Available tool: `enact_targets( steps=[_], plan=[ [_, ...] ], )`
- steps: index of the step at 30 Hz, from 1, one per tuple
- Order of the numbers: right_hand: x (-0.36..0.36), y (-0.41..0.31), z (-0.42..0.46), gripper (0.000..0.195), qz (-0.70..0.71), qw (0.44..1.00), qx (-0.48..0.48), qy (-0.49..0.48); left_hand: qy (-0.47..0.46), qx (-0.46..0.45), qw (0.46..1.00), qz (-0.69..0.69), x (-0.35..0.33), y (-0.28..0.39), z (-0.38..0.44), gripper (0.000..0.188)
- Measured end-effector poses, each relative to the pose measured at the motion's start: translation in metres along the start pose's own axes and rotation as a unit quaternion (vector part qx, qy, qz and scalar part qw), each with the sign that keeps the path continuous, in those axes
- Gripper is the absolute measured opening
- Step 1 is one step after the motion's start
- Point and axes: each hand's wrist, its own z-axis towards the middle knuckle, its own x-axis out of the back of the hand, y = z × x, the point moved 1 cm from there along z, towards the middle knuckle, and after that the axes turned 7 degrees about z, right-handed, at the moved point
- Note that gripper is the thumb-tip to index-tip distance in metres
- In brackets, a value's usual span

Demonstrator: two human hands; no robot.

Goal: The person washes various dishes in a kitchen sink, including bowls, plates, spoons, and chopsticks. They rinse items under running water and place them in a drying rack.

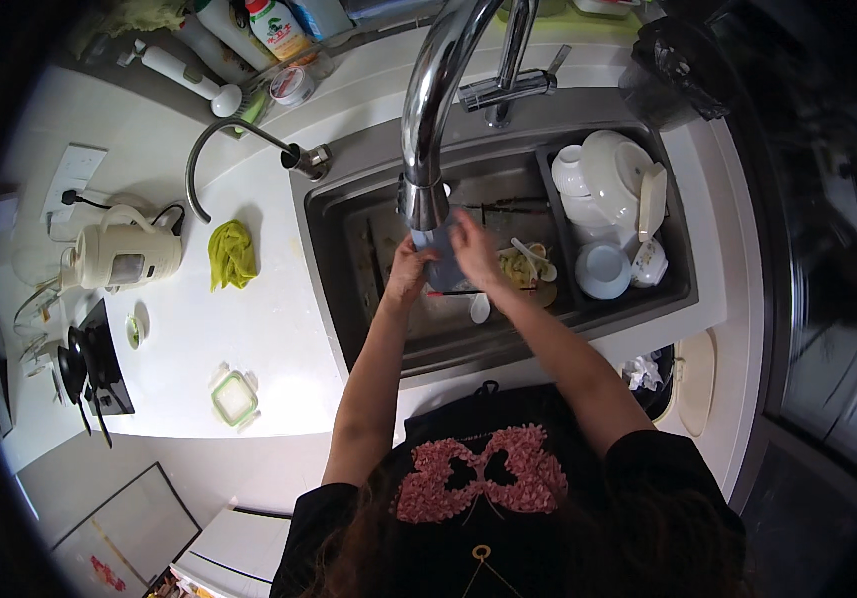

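Note:
Over the left basin of the dark sink (pixel 357 321), my left hand (pixel 410 270) grips a pale, translucent bluish item (pixel 445 263), perhaps a dish or container, right below the chrome faucet's spout (pixel 425 205). Blurred, my right hand (pixel 473 250) is at the item's right side; whether its fingers touch it cannot be told. Beneath and beside them in the basin lie a white spoon (pixel 480 308), a chopstick with a red end (pixel 437 294), and a dish of food scraps with another white spoon (pixel 546 269). More chopsticks (pixel 514 205) rest near the basin's back.
White bowls and plates (pixel 611 176) are stacked in the right basin. On the counter at left are a green cloth (pixel 232 256), a cream electric appliance (pixel 128 250), a small bowl (pixel 135 331) and a square lidded container (pixel 234 398). A small curved tap (pixel 208 138) stands left of the sink.

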Motion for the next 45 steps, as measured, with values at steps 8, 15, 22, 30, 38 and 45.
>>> enact_targets(
  steps=[8, 15, 22, 30, 38, 45],
  plan=[
    [-0.023, -0.055, 0.013, 0.020, 0.058, 0.974, 0.198, -0.090, 0.003, -0.039, 0.981, 0.188, -0.001, 0.016, -0.008, 0.024],
    [-0.019, 0.041, 0.057, 0.035, 0.226, 0.933, -0.279, -0.021, -0.007, 0.012, 0.941, 0.340, -0.016, 0.067, -0.021, 0.021],
    [-0.050, 0.007, -0.030, 0.046, 0.321, 0.919, -0.207, 0.095, 0.161, -0.170, 0.922, 0.308, -0.031, 0.011, 0.043, 0.018],
    [-0.035, -0.050, 0.013, 0.039, -0.011, 0.998, -0.056, -0.023, 0.128, 0.081, 0.981, -0.122, 0.006, -0.006, 0.030, 0.021],
    [-0.077, -0.042, -0.019, 0.023, -0.029, 0.999, 0.028, -0.024, 0.277, 0.036, 0.959, -0.049, 0.011, 0.031, -0.017, 0.018],
    [-0.052, 0.017, 0.004, 0.033, -0.236, 0.964, -0.065, -0.104, 0.290, 0.024, 0.957, 0.010, 0.024, 0.057, -0.068, 0.020]
  ],
)
